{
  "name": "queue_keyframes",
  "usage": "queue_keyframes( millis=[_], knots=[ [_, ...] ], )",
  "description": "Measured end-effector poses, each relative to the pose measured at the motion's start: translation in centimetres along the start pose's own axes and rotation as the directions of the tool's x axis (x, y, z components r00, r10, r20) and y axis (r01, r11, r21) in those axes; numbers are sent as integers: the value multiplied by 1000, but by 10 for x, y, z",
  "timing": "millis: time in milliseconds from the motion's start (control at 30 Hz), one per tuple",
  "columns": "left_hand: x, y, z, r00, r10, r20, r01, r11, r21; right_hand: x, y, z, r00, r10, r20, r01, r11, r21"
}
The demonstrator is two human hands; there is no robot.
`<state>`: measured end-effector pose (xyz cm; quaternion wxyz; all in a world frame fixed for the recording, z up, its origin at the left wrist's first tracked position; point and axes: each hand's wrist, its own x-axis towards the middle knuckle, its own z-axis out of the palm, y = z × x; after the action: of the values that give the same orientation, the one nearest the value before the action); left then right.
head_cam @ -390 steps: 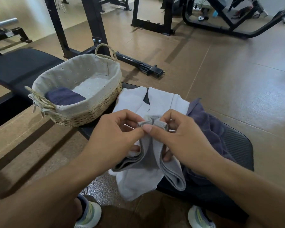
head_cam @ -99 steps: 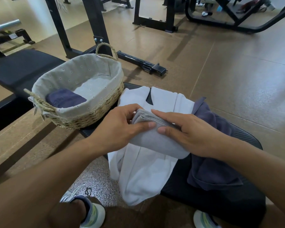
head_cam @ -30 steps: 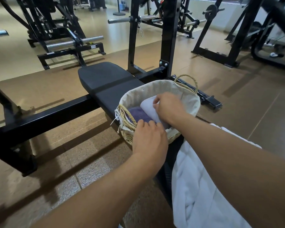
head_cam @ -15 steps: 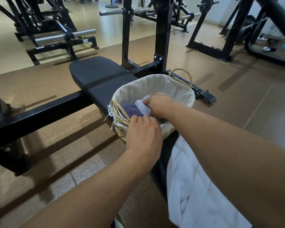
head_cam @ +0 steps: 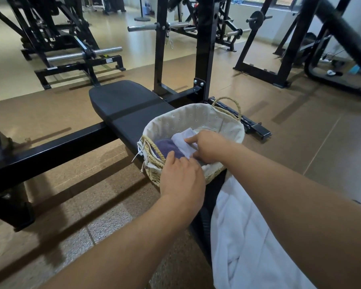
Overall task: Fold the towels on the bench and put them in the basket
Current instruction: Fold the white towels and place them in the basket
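Note:
A woven basket [head_cam: 200, 118] with a pale cloth lining stands on the black bench [head_cam: 125, 103]. Inside it lie a folded purple towel [head_cam: 165, 146] at the near left and a folded light grey towel [head_cam: 184, 140] beside it. My right hand [head_cam: 208, 146] is inside the basket and rests on the grey towel, forefinger stretched out over it. My left hand [head_cam: 181, 176] sits at the basket's near rim, fingers reaching over the edge onto the towels. A white towel [head_cam: 238, 236] lies unfolded on the bench under my right forearm.
A black upright rack post [head_cam: 204, 49] rises just behind the basket. Barbells and other black gym frames stand on the tan floor [head_cam: 321, 142] at the back and sides. The bench's steel base beam [head_cam: 50, 151] runs out to the left.
My hands carried the folded grey towel from the bench into the basket. Over the last second they stay in the basket, the right hand flattening onto the towel.

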<state>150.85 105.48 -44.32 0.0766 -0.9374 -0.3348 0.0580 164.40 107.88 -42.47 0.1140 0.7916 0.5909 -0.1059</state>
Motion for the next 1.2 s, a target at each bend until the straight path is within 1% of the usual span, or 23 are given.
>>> queue_keyframes(
  millis=[100, 200, 267, 300, 333, 367, 433, 467, 533, 600, 700, 800, 900, 967, 1033, 1133, 1200],
  knots=[
    [0, -1, -3, 999, 27, 20, -28, 1000, 14, 2, 9, 6, 998, 56, -39, -52, 996, 76],
    [0, -1, -6, 999, 33, 43, -33, 999, 6, -1, 19, 8, 996, 85, -39, -78, 983, 168],
    [1, 0, -6, 999, 25, 46, -24, 1000, -16, -13, 27, 10, 995, 78, -69, -50, 940, 337],
    [3, 1, -5, 999, 13, 40, -11, 999, -44, -23, 32, 13, 990, 86, -110, -29, 898, 439],
    [4, 2, -3, 999, -7, 32, 10, 997, -78, -36, 38, 18, 977, 112, -180, -2, 855, 519],
    [5, 4, -1, 999, -32, 24, 34, 993, -116, -51, 44, 25, 949, 147, -279, 34, 831, 556],
    [7, 8, 4, 998, -63, -17, 58, 978, -199, -87, 58, 42, 876, 200, -439, 86, 830, 550],
    [7, 9, 5, 997, -69, -47, 55, 969, -243, -106, 65, 50, 859, 213, -466, 95, 828, 553],
    [5, 13, 7, 992, -67, -111, 27, 945, -326, -142, 80, 64, 865, 229, -446, 55, 841, 539],
    [2, 18, 6, 983, -33, -179, -38, 925, -378, -177, 93, 75, 892, 246, -379, -26, 865, 502],
    [-7, 31, 4, 964, 66, -257, -175, 887, -427, -224, 106, 88, 924, 293, -248, -145, 865, 481],
    [-20, 49, 6, 936, 179, -304, -304, 845, -441, -257, 113, 104, 931, 342, -125, -245, 842, 481],
    [-31, 66, 11, 937, 259, -235, -344, 805, -484, -268, 116, 123, 938, 334, -98, -248, 839, 484],
    [-34, 76, 19, 934, 308, -178, -356, 797, -488, -265, 118, 132, 938, 332, -98, -235, 819, 523],
    [-35, 85, 31, 933, 350, -86, -349, 818, -458, -259, 119, 138, 945, 314, -90, -221, 818, 532],
    [-35, 90, 44, 912, 395, 106, -325, 858, -398, -250, 123, 148, 963, 259, -70, -194, 852, 486],
    [-34, 91, 46, 899, 413, 147, -342, 870, -355, -247, 124, 156, 971, 226, -81, -170, 886, 431]
  ],
)
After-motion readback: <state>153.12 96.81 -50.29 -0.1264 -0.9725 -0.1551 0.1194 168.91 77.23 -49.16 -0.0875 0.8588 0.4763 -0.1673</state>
